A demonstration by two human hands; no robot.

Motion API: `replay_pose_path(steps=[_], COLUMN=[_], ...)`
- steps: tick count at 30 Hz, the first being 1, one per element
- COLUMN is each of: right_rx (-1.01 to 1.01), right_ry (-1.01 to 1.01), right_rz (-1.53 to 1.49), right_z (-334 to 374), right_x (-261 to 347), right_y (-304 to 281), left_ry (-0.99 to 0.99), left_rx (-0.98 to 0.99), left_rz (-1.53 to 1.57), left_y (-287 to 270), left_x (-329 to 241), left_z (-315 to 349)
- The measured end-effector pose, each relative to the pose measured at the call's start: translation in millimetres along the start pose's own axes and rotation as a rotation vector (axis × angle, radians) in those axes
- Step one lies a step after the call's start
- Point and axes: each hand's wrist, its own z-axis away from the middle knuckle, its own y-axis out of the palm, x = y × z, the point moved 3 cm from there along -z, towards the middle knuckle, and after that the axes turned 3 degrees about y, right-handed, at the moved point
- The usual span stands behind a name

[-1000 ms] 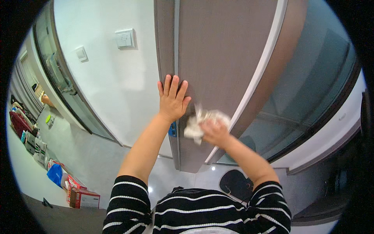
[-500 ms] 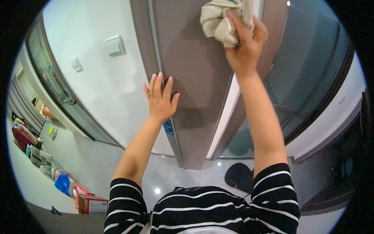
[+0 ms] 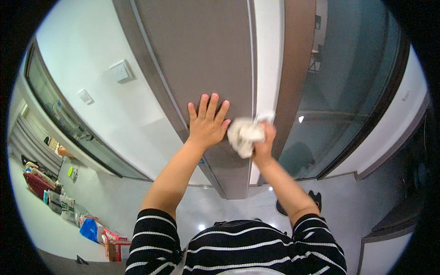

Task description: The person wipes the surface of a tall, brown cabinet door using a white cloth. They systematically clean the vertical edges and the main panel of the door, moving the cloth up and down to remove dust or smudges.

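Observation:
A tall brown door panel [image 3: 201,50] stands upright before me. Flat on its surface lies my left hand [image 3: 207,120], fingers stretched out and spread, holding nothing. Just right of it, my right hand [image 3: 264,145] is closed around a bunched cream cloth [image 3: 244,136]. The cloth sits against the panel's right part, close to its edge strip. Motion smears the right hand and the cloth somewhat. A little of something blue on the panel's left edge shows below my left wrist.
White wall with a switch plate [image 3: 121,71] and a smaller one [image 3: 85,96] is at left. Glass in a dark frame [image 3: 348,87] stands at right. Red boxes [image 3: 120,250] and a blue bag [image 3: 90,230] lie low left. A dark mat [image 3: 315,198] lies on the floor.
My right hand has brought the cloth down from high on the panel to beside my left hand. The left hand has moved from the panel's left edge onto its face. The view has shifted.

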Motion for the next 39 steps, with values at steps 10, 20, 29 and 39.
replay_pose_path(steps=[10, 20, 29, 39], right_rx=[-0.181, 0.596, 0.284, 0.513], right_ry=[-0.749, -0.991, -0.811, -0.650], right_rz=[0.275, 0.334, 0.202, 0.442], right_z=[-259.8, 13.4, -143.8, 54.0], right_x=[149.9, 67.2, 113.9, 6.9], right_y=[90.9, 101.8, 57.6, 22.6], left_ry=[-0.051, -0.199, -0.331, -0.161], left_rx=[0.304, 0.164, -0.191, -0.257], left_rz=[0.338, 0.641, 0.449, 0.533], left_y=[-35.6, -89.1, -113.0, -72.7], left_x=[-17.9, -6.6, 35.5, 19.4], left_z=[14.5, 135.8, 92.9, -16.3])
